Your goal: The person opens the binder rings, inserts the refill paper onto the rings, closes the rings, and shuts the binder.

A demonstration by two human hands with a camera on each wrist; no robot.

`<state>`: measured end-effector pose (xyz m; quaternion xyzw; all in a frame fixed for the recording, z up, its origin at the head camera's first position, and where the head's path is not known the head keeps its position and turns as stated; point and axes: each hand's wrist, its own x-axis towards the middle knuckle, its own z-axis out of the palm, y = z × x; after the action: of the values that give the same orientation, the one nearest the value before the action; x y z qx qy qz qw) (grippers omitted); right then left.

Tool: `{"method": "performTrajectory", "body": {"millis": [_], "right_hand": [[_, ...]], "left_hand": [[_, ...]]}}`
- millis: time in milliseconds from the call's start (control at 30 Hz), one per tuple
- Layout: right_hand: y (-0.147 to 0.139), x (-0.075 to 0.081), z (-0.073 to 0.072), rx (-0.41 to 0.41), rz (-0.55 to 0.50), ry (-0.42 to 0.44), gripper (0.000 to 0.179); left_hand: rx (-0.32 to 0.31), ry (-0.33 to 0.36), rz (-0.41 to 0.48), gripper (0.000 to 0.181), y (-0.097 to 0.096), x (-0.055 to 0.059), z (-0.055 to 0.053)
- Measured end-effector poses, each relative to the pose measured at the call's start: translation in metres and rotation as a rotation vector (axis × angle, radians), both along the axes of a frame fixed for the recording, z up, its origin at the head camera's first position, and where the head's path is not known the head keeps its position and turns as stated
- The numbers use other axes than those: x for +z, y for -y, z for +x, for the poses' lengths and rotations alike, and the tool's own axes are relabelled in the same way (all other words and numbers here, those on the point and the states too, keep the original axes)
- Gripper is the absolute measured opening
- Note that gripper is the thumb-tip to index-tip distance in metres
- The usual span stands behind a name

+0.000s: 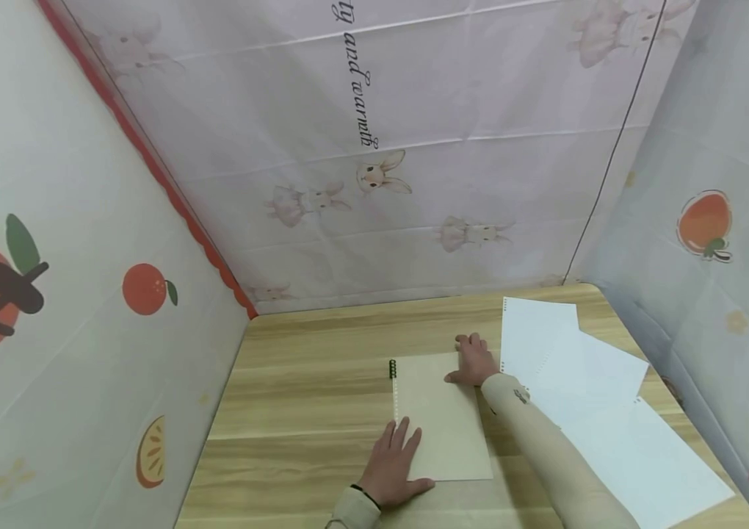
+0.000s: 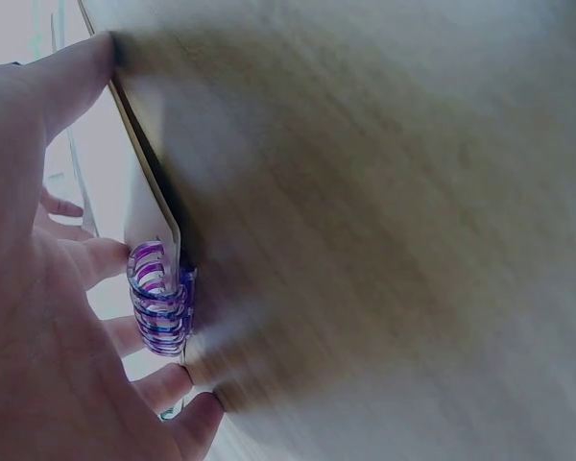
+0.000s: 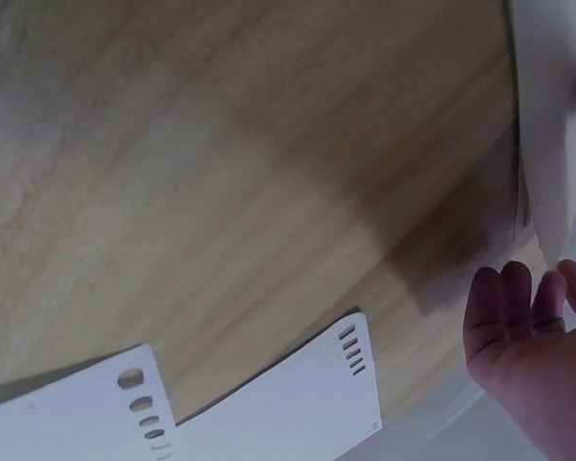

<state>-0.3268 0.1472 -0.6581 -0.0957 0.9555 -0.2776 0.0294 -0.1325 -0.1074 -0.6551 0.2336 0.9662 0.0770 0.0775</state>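
Observation:
A cream loose-leaf notebook (image 1: 443,426) lies flat on the table, a row of punched holes along its left edge. A dark ring clip (image 1: 393,369) sits at its upper left corner. In the left wrist view, a translucent purple-blue ring clip (image 2: 161,298) holds the notebook's edge beside my fingers. My left hand (image 1: 391,463) rests at the lower left corner, fingers extended, thumb at the bottom edge. At the upper right corner is my right hand (image 1: 476,362), thumb on the cover and fingers around the top edge; in the right wrist view its fingertips touch the corner.
Several white loose sheets (image 1: 626,433) with punched holes overlap on the table's right side, partly under my right forearm (image 1: 546,448). The wood-grain table (image 1: 308,382) is bordered by printed cloth walls (image 1: 414,242) at the back and both sides.

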Motion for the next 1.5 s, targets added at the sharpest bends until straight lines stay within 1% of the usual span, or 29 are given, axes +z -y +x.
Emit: {"method": "performTrajectory", "body": {"millis": [100, 233, 333, 400, 533, 600, 700, 800, 867, 967, 1067, 1100, 1167, 1200, 1300, 1333, 1433, 1500], "right_hand": [[0.001, -0.001, 0.0, -0.018, -0.056, 0.01, 0.104], [0.001, -0.003, 0.0, -0.036, -0.125, 0.054, 0.101], [0.001, 0.0, 0.003, -0.038, -0.186, 0.105, 0.094], [-0.001, 0.005, 0.008, -0.033, -0.243, 0.127, 0.089], [-0.005, 0.014, 0.025, -0.091, -0.418, 0.175, 0.079], [-0.007, 0.016, 0.035, -0.114, -0.502, 0.197, 0.068], [-0.012, 0.014, 0.051, -0.113, -0.563, 0.252, 0.044], [-0.018, 0.008, 0.069, -0.083, -0.574, 0.322, 0.032], [-0.022, 0.005, 0.082, -0.07, -0.598, 0.375, 0.032], [-0.03, -0.001, 0.1, -0.018, -0.659, 0.449, 0.035], [-0.033, -0.006, 0.11, 0.011, -0.733, 0.505, 0.037], [-0.032, -0.008, 0.112, 0.008, -0.754, 0.519, 0.037], [-0.031, -0.012, 0.114, -0.03, -0.78, 0.534, 0.036], [-0.029, -0.012, 0.115, -0.052, -0.772, 0.527, 0.035], [-0.027, -0.013, 0.119, -0.148, -0.76, 0.521, 0.036], [-0.027, -0.013, 0.121, -0.176, -0.76, 0.516, 0.037], [-0.027, -0.013, 0.127, -0.232, -0.796, 0.521, 0.041], [-0.028, -0.013, 0.132, -0.239, -0.844, 0.524, 0.045]], "left_hand": [[0.003, 0.003, -0.009, 0.092, 0.0, 0.0, 0.0], [0.003, 0.008, -0.004, 0.092, -0.001, 0.0, 0.001], [0.001, 0.01, -0.002, 0.092, -0.001, -0.001, 0.001], [0.002, 0.011, -0.004, 0.092, -0.001, -0.002, 0.0], [0.01, 0.002, -0.008, 0.092, 0.0, -0.002, -0.001], [0.014, 0.0, -0.009, 0.092, 0.0, -0.002, -0.001], [0.013, -0.002, -0.01, 0.092, 0.0, -0.001, -0.001], [0.009, 0.004, -0.011, 0.092, 0.0, -0.001, 0.0], [0.009, 0.003, -0.012, 0.092, 0.0, -0.001, -0.001], [0.011, 0.008, -0.017, 0.093, -0.001, -0.001, -0.001], [0.019, 0.007, -0.021, 0.093, 0.001, 0.0, -0.003], [0.02, 0.005, -0.024, 0.093, 0.002, 0.0, -0.003], [0.02, 0.005, -0.023, 0.093, 0.003, 0.001, -0.004], [0.019, 0.006, -0.023, 0.094, 0.003, 0.002, -0.004], [0.02, 0.026, 0.02, 0.093, 0.002, 0.002, -0.006], [0.03, 0.042, 0.054, 0.092, 0.002, 0.002, -0.006], [0.094, 0.117, 0.191, 0.088, 0.0, 0.0, -0.007], [0.151, 0.16, 0.286, 0.085, -0.002, -0.002, -0.008]]}}
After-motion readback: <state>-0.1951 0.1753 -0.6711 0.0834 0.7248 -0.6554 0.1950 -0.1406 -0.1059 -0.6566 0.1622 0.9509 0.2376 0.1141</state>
